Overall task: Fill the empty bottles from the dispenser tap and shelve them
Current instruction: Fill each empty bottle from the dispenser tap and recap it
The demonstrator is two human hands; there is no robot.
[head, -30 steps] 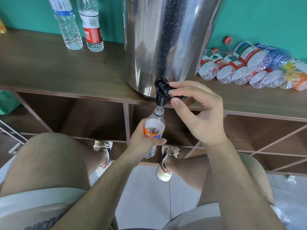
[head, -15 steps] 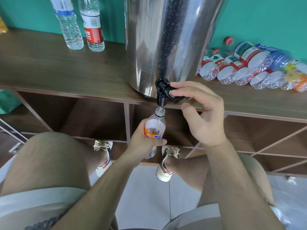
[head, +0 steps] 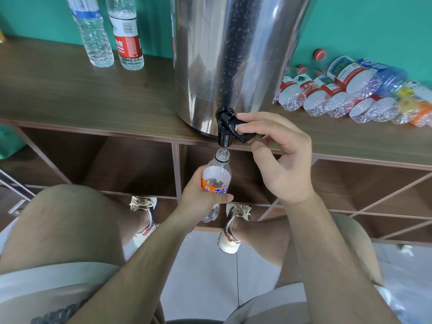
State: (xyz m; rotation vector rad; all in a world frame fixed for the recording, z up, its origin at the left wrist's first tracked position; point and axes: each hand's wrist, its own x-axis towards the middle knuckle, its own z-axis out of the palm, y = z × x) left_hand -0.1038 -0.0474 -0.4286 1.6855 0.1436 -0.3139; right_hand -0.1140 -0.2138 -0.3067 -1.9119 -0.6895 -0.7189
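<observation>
A steel dispenser stands on the wooden shelf top, its black tap hanging over the front edge. My left hand grips a small clear bottle with an orange label upright, its open mouth directly under the spout. Water stands inside the bottle near label height. My right hand presses the tap's black lever down with its fingertips, thumb curled below.
Two upright bottles with water stand at the back left of the shelf top. Several empty bottles lie on their sides at the right, with a red cap by the wall. Open cubbies sit below; my knees and shoes are in front.
My right thumb has come off the lever and now curls beneath it, while the fingertips stay on the lever. The bottle stays under the spout and holds a little more water.
</observation>
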